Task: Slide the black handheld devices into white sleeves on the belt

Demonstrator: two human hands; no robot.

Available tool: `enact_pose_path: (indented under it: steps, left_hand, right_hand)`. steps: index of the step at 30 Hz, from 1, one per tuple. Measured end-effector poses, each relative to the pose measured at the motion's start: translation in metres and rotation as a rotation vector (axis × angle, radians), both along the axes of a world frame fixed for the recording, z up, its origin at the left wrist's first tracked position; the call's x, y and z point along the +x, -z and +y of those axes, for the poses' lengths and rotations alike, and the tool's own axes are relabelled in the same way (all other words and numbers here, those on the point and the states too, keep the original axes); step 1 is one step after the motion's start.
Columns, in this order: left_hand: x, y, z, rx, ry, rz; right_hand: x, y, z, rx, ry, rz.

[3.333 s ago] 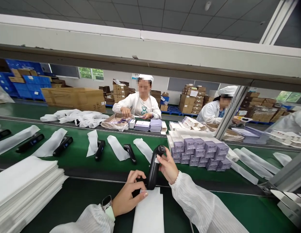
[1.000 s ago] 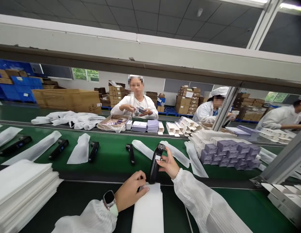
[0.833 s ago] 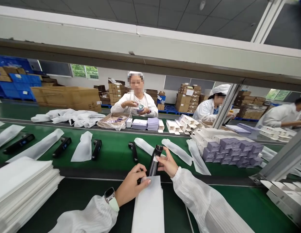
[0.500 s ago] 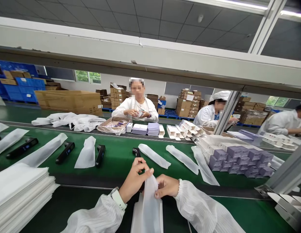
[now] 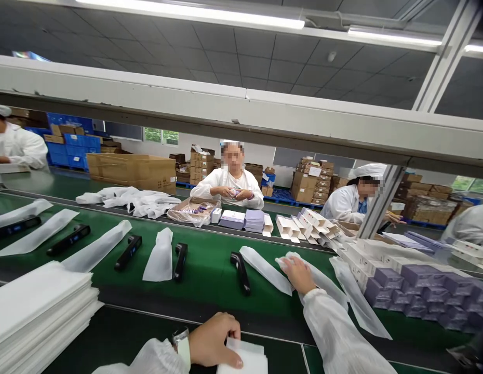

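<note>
My right hand (image 5: 298,275) reaches over the green belt, its fingers closed on the end of a translucent sleeve (image 5: 323,283). Another sleeve seems to overlap it there, though the hand hides part of both. Close to me, my left hand (image 5: 216,340) grips the edge of a small stack of white sleeves (image 5: 247,358), thumb on top and fingers curled behind. Left of my right hand lie a black handheld device (image 5: 240,272) and a flat sleeve (image 5: 266,270). Farther right rests one more sleeve (image 5: 360,296).
More black devices (image 5: 128,253) alternate with sleeves (image 5: 158,257) along the belt (image 5: 210,259). A tall stack of white sheets (image 5: 39,311) stands at left, purple-and-white boxes (image 5: 416,285) at right. A frame post (image 5: 384,200) rises there. Co-workers (image 5: 229,184) sit opposite.
Both hands were together on a sleeve over the near stack. My right hand has moved forward and right onto the belt; my left has lowered to the stack. The view has shifted.
</note>
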State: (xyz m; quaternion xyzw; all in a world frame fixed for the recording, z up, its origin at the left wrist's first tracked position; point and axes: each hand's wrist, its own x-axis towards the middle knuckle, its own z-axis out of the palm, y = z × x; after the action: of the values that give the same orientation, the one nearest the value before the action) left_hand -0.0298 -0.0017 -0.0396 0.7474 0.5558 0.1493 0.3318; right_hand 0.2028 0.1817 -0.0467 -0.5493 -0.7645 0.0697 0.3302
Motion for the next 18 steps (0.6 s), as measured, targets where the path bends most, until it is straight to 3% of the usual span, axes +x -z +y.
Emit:
enact_pose_path:
  steps: [5,7,11,14,18]
  left_hand:
    - [-0.002,0.001,-0.001,0.006,-0.112,-0.053]
    - [-0.004,-0.001,-0.001,0.011,-0.123,-0.063]
    - [-0.009,-0.003,0.002,0.048,-0.152,-0.058]
    - [-0.009,0.0,0.004,0.087,-0.142,-0.02]
    - [0.001,-0.001,-0.001,0.119,-0.091,-0.027]
  right_hand:
    - [-0.071,0.015,-0.036,0.158,-0.168,-0.177]
    - [-0.097,0.017,-0.045,0.107,-0.221,-0.196]
    - [-0.125,0.026,-0.043,-0.04,-0.175,-0.196]
    - [-0.117,0.026,-0.034,-0.162,-0.243,0.124]
    - [-0.081,0.005,-0.038,-0.433,-0.416,0.938]
